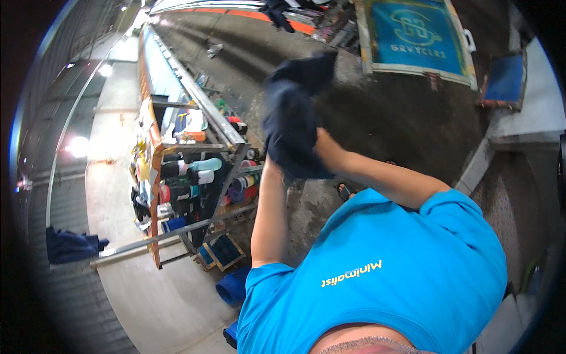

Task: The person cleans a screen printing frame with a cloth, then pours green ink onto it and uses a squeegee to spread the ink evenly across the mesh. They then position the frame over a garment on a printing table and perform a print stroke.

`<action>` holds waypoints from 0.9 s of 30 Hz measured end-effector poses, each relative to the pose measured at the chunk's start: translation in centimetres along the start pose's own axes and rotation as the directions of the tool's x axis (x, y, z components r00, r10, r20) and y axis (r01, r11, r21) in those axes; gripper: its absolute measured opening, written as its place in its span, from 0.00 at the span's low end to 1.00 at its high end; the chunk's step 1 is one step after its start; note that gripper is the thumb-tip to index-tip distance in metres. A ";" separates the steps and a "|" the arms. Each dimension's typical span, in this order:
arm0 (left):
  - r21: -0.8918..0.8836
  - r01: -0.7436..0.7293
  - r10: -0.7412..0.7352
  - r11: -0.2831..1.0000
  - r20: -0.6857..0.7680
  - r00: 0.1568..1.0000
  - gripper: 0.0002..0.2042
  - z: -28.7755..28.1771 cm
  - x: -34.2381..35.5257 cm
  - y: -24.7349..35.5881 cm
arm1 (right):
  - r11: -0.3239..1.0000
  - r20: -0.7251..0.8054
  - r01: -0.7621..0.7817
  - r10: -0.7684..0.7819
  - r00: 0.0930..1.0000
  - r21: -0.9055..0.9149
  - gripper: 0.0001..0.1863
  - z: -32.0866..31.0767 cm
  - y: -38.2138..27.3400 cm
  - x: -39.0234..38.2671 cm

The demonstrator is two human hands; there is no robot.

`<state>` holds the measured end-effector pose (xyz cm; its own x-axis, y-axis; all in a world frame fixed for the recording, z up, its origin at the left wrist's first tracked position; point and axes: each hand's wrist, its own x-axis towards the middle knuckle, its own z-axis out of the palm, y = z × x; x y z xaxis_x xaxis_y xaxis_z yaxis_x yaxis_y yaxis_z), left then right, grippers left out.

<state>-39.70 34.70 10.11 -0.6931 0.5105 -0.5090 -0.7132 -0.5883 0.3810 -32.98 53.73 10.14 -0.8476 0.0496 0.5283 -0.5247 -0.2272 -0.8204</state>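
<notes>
A bunched dark navy cloth is held up in front of my body, its upper end blurred. My right hand grips its right side, fingers partly covered by the fabric. My left hand reaches into the lower left of the cloth from below, and its fingers are hidden behind it. My two forearms rise from a bright blue T-shirt, and a sandaled foot shows on the floor beneath them.
A long rack with containers runs along my left, with blue barrels below. Dark fabric hangs farther left. Blue framed screens stand ahead-right on the stained concrete floor, beside a pale ledge.
</notes>
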 end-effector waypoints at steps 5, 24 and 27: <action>-0.025 0.073 -0.066 0.997 0.203 0.977 0.30 1.8 -2.6 -5.5 | 0.933 0.026 0.186 -0.187 0.982 -0.308 0.34 -3.0 5.5 0.5; -0.280 0.277 -0.192 0.919 0.296 0.936 0.43 -3.4 -6.8 -6.7 | 0.905 -0.006 -0.105 0.113 0.994 -0.412 0.34 -2.1 8.9 1.7; -0.210 0.361 -0.252 0.909 0.412 0.876 0.44 -4.4 -8.6 -7.4 | 0.773 -0.180 -0.561 0.531 0.828 -0.297 0.28 -7.4 10.5 3.4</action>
<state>-27.99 31.92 8.21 -0.4699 0.8538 -0.2238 -0.8761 -0.4821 0.0003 -42.00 58.69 1.68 -0.9948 0.0950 -0.0379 0.0461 0.0856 -0.9953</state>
